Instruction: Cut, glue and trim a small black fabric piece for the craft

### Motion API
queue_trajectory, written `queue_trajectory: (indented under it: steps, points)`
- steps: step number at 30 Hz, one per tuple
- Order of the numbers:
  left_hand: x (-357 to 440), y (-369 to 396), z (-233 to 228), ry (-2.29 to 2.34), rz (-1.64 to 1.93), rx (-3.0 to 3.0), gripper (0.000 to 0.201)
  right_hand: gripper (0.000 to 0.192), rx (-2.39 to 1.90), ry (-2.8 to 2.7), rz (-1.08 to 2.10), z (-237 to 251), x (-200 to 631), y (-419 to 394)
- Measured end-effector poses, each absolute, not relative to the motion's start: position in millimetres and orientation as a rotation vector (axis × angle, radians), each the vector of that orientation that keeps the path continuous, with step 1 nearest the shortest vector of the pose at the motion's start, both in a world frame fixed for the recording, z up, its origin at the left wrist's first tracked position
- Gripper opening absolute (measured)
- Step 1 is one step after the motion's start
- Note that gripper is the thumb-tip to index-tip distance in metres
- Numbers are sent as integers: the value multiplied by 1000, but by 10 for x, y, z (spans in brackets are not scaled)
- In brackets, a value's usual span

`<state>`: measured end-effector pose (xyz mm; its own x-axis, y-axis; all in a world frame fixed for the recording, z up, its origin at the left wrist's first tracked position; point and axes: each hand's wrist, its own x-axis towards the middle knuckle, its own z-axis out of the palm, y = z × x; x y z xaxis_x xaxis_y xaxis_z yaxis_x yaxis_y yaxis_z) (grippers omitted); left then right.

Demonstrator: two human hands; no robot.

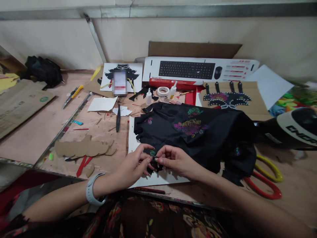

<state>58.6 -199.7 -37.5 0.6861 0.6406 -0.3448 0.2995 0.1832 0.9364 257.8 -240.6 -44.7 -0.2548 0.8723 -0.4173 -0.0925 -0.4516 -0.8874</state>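
Black fabric (198, 135) with bright beaded patches, spread across the middle of the tabletop (37, 132), its near hem drawn to the front edge over a white sheet of paper (158, 180). Pinched at that hem from both sides: left hand (132, 165), a white wristband behind it, fingers closed on the cloth beside a small green beaded spot (153, 152); right hand (173, 160), fingertips closed on the same bit of hem, touching the left fingertips. Not clear whether anything smaller was held between them.

Just left of the hands, near the front edge, a cut cardboard shape (81, 148) with red strips (83, 165) under it. Toward the front right corner, red and yellow loops (267, 180) lying partly under the cloth. At the right edge, a dark and white object with lettering (294, 130), partly cut off.

Farther back, mid-table: a black-handled tool (118, 119), white paper scraps (101, 104), a metal strip (66, 127) running diagonally. Near the left edge, a yellow-handled cutter (73, 96) and a flat cardboard sheet (19, 105).

Toward the far edge: two small glue bottles (148, 97), a roll of tape (163, 91), a printed picture of a black ornament (122, 74), a beaded black piece (226, 98) on cardboard, and a keyboard box (198, 70) against the wall. In the far left corner, a black bag (43, 71).
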Motion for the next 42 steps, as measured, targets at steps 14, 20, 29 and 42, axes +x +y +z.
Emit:
queue_trajectory:
  steps: [14, 20, 29, 42]
  points:
    - [662, -1945, -244, 860, 235, 1132, 38, 26, -1362, -1422, 1405, -452, 2574, -2395]
    - [652, -1935, -266, 882, 266, 1184, 37, 30, -1360, -1645, 1151, -410, 2611, -2451]
    - [646, -1947, -283, 879, 290, 1076, 38, 24, -1258, -1942, 773, -459, 2642, -2514]
    - [603, -1885, -310, 869, 392, 848, 39, 20, -1394, -1663, 1198, -473, 2704, -2408]
